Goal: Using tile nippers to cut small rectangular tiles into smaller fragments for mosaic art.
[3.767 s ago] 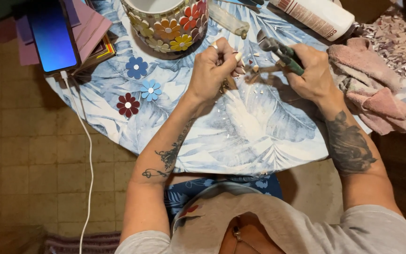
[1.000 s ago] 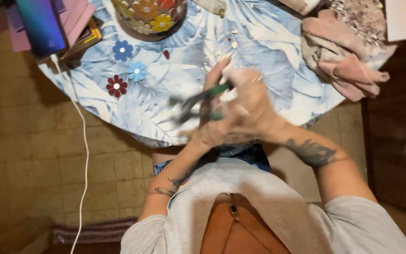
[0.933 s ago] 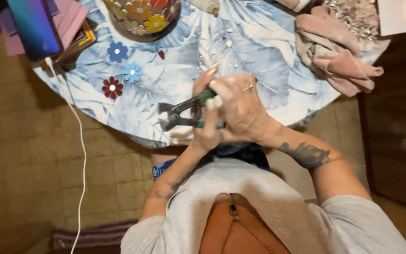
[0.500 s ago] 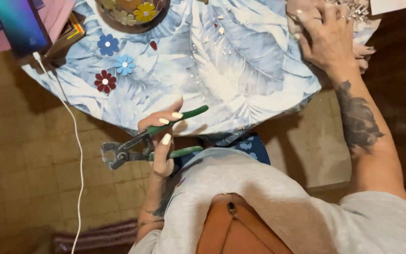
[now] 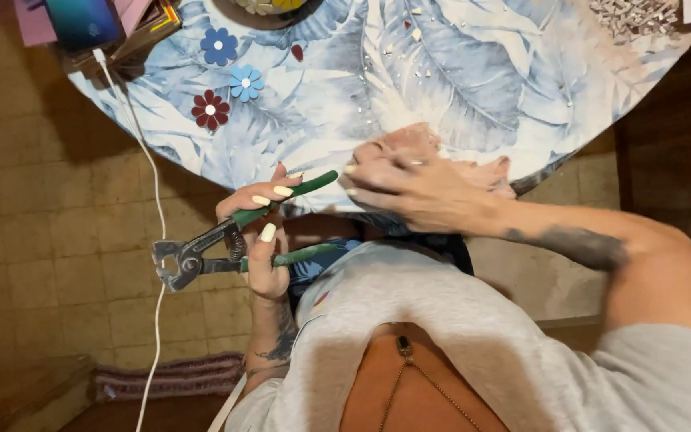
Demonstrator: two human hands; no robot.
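At the near edge of the round surface [image 5: 473, 88], below its blue leaf-patterned cloth, the left hand [image 5: 261, 232] holds a pair of green-handled nippers [image 5: 229, 240] out over the tiled floor [image 5: 49, 240]. Its fingers [image 5: 269, 192] are curled around the upper handle, while the thumb lies between the two handles, which stand spread apart; the metal head points left, away from the surface, with a coil spring showing just behind it. The right hand [image 5: 417, 188] lies at the surface's rim, just right of the upper handle's tip. Its fingers [image 5: 369, 172] are bent and bunched over a pink cloth [image 5: 489, 172], pressing or gripping it; motion blur hides how tight the grip is. The two hands are near each other but apart. Farther up on the surface lie three flower-shaped pieces [image 5: 229, 80], blue, light blue and dark red, and scattered small white chips [image 5: 413, 36]. A white cable [image 5: 157, 240] hangs from the surface's left edge down to the floor.
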